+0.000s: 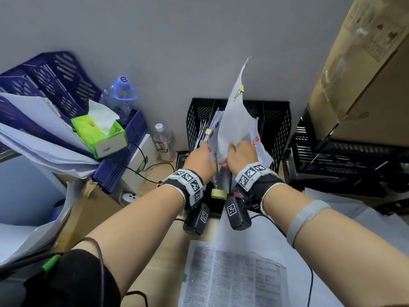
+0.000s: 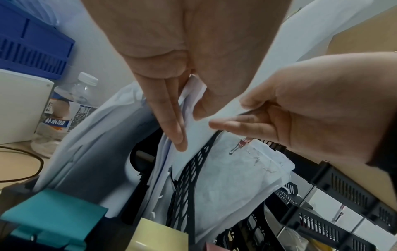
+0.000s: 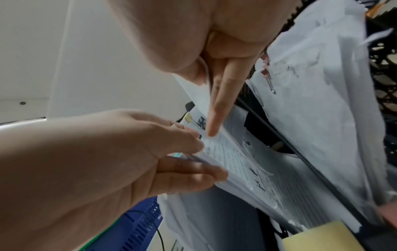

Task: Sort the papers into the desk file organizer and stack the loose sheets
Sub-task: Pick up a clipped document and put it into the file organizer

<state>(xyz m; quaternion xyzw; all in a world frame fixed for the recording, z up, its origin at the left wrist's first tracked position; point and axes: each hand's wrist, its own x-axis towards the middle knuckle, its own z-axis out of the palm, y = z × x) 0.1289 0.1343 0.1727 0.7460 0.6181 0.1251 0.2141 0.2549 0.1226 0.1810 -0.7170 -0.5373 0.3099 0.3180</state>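
A black mesh file organizer (image 1: 278, 120) stands against the wall, its compartments stuffed with white papers. My right hand (image 1: 234, 149) pinches the lower edge of a tall white sheaf (image 1: 234, 116) with a yellow binder clip (image 1: 240, 90); the sheaf stands upright over the middle compartment. In the right wrist view my right hand (image 3: 206, 105) has the sheet between thumb and straight index finger. My left hand (image 1: 208, 147) grips a printed bundle (image 3: 236, 161) in the left compartment. My left hand (image 2: 189, 129) holds paper between thumb and straight fingers. A mesh divider (image 2: 191, 169) separates the bundles.
A blue crate (image 1: 66, 85) with papers, a green tissue box (image 1: 99, 134) and two water bottles (image 1: 162, 140) crowd the left. A cardboard box (image 1: 358, 74) and black trays (image 1: 345, 160) stand right. Printed sheets (image 1: 232, 278) lie on the desk in front. Sticky-note blocks (image 2: 53, 217) sit at the organizer's base.
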